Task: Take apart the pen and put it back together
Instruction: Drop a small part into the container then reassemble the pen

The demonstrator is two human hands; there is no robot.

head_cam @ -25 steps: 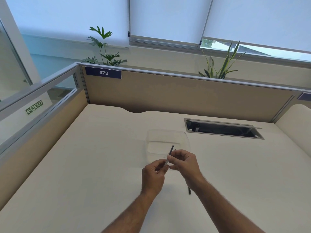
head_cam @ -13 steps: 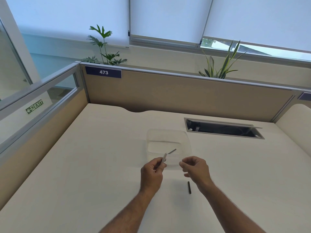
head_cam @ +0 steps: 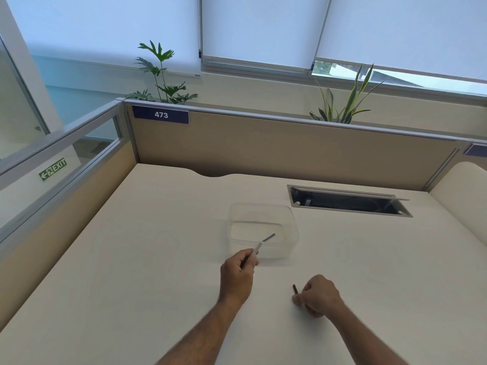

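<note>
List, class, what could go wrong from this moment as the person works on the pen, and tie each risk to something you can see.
1. The left hand pinches the pen body by one end, so the thin refill sticking out could slide free, perhaps into the clear container behind it.
2. The small dark pen piece lies on the smooth desk; the right hand closing on it could nudge it and send it rolling.

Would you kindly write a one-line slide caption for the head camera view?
Left hand holds the thin white pen refill before a clear plastic box; right hand reaches the small dark pen piece on the desk.
</note>
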